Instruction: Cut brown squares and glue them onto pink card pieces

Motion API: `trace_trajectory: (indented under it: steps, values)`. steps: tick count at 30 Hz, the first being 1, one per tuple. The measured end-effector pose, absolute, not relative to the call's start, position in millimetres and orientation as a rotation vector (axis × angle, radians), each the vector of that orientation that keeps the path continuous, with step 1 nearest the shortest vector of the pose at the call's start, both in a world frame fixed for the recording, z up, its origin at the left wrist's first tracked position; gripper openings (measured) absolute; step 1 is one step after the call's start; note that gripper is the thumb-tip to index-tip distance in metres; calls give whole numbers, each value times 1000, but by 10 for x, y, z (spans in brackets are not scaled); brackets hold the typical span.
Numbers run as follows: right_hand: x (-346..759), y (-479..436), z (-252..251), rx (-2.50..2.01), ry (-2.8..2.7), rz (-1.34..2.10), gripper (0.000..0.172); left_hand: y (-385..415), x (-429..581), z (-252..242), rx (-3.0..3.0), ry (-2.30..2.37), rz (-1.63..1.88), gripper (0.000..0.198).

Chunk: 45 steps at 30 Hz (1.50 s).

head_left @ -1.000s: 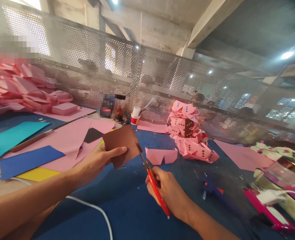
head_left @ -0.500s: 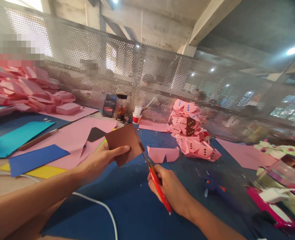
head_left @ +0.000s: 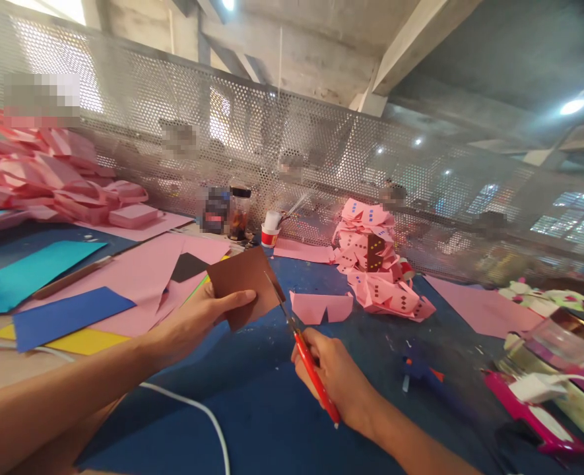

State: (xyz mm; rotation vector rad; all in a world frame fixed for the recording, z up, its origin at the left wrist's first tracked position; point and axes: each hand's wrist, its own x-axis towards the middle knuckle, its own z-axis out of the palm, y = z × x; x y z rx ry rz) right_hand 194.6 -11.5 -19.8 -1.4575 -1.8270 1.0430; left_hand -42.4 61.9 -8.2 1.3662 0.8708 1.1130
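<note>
A brown rectangular paper sheet (head_left: pixel 238 276) is pinched by the left hand (head_left: pixel 206 309); along the sheet's right edge, long red-handled metal scissors (head_left: pixel 309 363) are aligned, gripped by the right hand (head_left: pixel 335 368).

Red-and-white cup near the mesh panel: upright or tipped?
Upright. The red-and-white cup stands with its mouth facing up, and a white object sticks up out of it.
</note>
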Motion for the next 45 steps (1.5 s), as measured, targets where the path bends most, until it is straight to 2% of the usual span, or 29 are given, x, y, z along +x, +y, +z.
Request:
trace_trajectory:
  steps: [10,18,32,45]
  values:
    - [1917,-136,-146,-1472,-1817,1048,7,629,-422,-99,1261,844,1110,23]
    - [1919,-147,-183,-1434,-1832,997,10,578,-406,-19,1282,796,1092,30]
    - [1911,-149,-153,-1455,-1806,1047,4,574,-407,-20,1274,792,1057,20]
    - [1922,-135,-148,-1477,-1818,1064,12,579,-413,-42,1296,821,1065,23]
